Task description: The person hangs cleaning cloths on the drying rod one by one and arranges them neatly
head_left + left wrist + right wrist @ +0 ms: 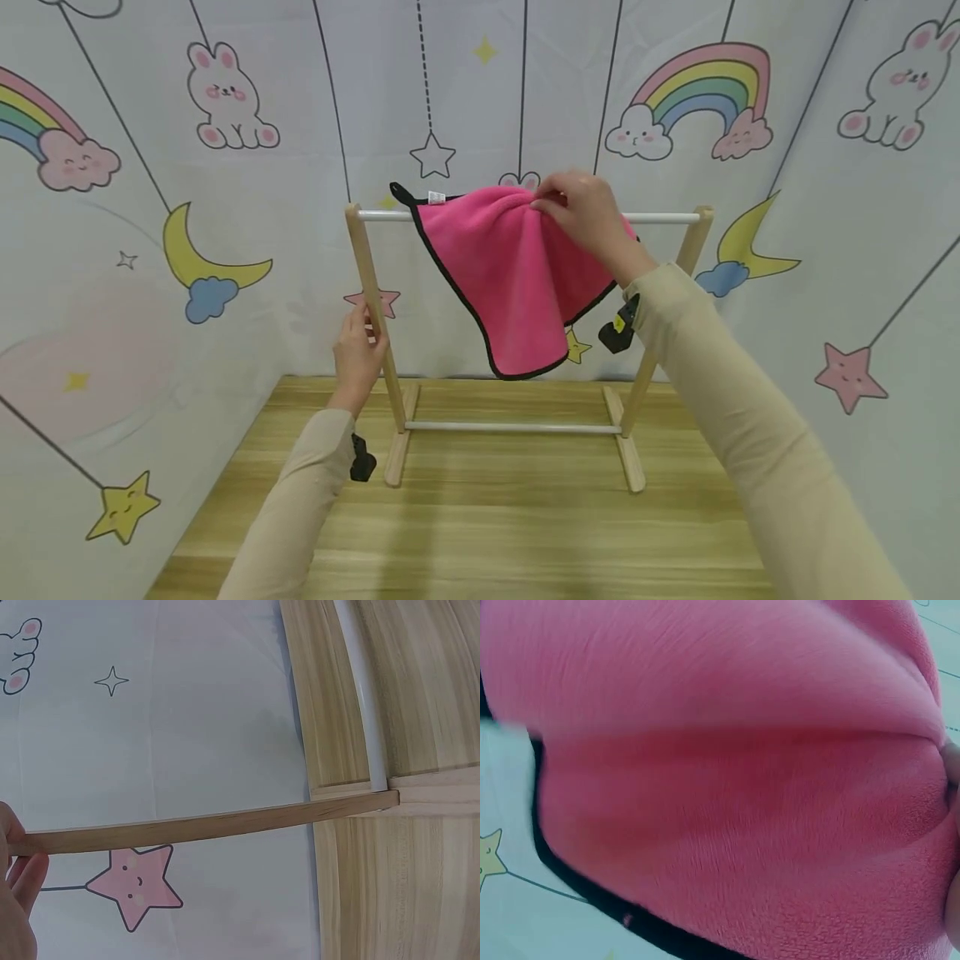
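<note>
A pink towel (510, 275) with black edging, a black loop and a small white tag hangs over the white top bar (663, 218) of a wooden rack. My right hand (581, 212) pinches the towel near its upper middle, where folds gather; in the right wrist view the pink cloth (727, 802) fills most of the picture. Lower on the left, my left hand (358, 354) grips the rack's left wooden post (367, 267). The left wrist view shows the fingers at one end of that post (202, 827).
A white lower bar (513, 428) joins the rack's two wooden feet (626, 442) on the wood-grain surface (480, 533). Behind and at both sides hangs a white backdrop (247, 192) printed with rabbits, rainbows, moons and stars.
</note>
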A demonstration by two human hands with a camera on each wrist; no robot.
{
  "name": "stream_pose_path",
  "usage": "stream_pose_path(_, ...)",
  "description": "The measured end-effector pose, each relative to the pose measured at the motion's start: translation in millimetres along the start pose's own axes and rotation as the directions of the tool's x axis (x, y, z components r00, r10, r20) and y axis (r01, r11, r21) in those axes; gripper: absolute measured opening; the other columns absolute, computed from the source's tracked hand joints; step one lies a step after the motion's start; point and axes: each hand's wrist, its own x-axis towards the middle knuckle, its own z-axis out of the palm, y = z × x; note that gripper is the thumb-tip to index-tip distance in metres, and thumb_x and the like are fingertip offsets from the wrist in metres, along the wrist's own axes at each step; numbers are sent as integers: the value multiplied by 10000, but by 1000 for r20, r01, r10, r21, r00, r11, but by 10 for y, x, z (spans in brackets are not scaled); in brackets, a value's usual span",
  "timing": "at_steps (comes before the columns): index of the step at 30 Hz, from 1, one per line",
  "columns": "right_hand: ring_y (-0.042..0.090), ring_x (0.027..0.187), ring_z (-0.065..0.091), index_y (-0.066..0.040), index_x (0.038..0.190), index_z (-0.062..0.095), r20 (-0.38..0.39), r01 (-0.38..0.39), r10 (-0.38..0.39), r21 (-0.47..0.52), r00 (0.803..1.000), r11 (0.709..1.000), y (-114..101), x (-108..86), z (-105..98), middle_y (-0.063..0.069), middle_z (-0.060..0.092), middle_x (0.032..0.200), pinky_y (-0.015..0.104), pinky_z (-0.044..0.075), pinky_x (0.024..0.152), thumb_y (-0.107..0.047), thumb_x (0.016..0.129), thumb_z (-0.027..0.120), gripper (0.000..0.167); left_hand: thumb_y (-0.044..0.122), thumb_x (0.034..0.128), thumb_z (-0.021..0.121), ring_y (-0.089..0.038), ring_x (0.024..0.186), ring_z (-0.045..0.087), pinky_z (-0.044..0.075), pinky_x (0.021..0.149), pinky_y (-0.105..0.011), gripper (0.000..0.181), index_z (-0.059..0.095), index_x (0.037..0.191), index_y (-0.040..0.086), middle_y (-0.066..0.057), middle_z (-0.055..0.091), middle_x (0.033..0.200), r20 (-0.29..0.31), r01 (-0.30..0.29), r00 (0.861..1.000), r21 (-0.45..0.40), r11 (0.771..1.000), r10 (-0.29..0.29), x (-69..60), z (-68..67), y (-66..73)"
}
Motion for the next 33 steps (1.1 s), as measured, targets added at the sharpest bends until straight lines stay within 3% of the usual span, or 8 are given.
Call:
stream_pose_path(3,218,813,568,-26,959,700,39,-29,28,12,999,1000,8,-28,-5,114,671,883,313,481,718,-188,834,652,210,-46,803,592,-330,777,624,540,627,-427,505,426,1279,-7,-224,533,967,-6,-11,1000,-9,1000,11,0,-3,-9)
stream_pose_path(10,243,979,589,-66,1094,662,140,13,-14,12,990,1000,46,-84,-46,97,665,1048,348,482,791,-203,801,685,324,-31,812,596,-319,780,613,538,630,-411,494,434,1278,-12,-216,544,962,6,-29,1000,-8,1000,29,-9,-30,-39)
stream_pose_path(16,250,1039,570,-70,1135,637,174,8,-12,23,985,1000,59,-117,-47,99,646,1096,356,471,856,-204,809,681,356,21,793,638,-288,716,592,504,579,-401,262,521,1021,-37,-156,538,821,-29,1,1000,34,999,0,-34,-67,-48)
stream_pose_path(21,244,1084,553,-72,1154,630,198,-18,14,18,980,1000,60,-127,-47,91,636,1122,360,460,895,-193,821,672,357,38,801,645,-265,657,578,498,540,-379,152,525,877,-16,-133,531,739,-108,-49,993,42,998,53,-5,-60,64)
stream_pose_path(24,243,1115,532,-78,1168,623,214,-37,33,15,976,999,59,-131,-50,84,627,1142,364,443,923,-193,827,666,362,54,836,611,-260,667,593,517,548,-367,122,560,906,-32,-149,581,757,-122,-94,988,-26,995,91,46,-9,246)
stream_pose_path(27,244,1120,525,-79,1171,622,217,-45,39,21,975,999,58,-135,-54,82,626,1143,365,438,930,-192,829,664,363,122,889,552,-249,752,625,541,598,-356,211,584,1036,-26,-152,638,868,-51,-95,995,-169,981,88,71,72,490)
stream_pose_path(30,246,1117,525,-77,1171,622,222,-47,40,23,974,999,54,-135,-54,84,626,1143,366,436,930,-188,833,659,357,188,910,540,-244,858,627,549,673,-357,318,547,1163,-5,-147,645,984,80,-24,995,-332,943,53,55,157,716)
stream_pose_path(33,241,1114,528,-83,1182,615,232,-43,37,19,972,999,45,-132,-52,83,618,1157,357,446,921,-182,847,642,350,183,879,598,-241,884,629,544,713,-350,336,552,1156,-1,-146,650,988,142,45,990,-442,896,21,33,238,864)
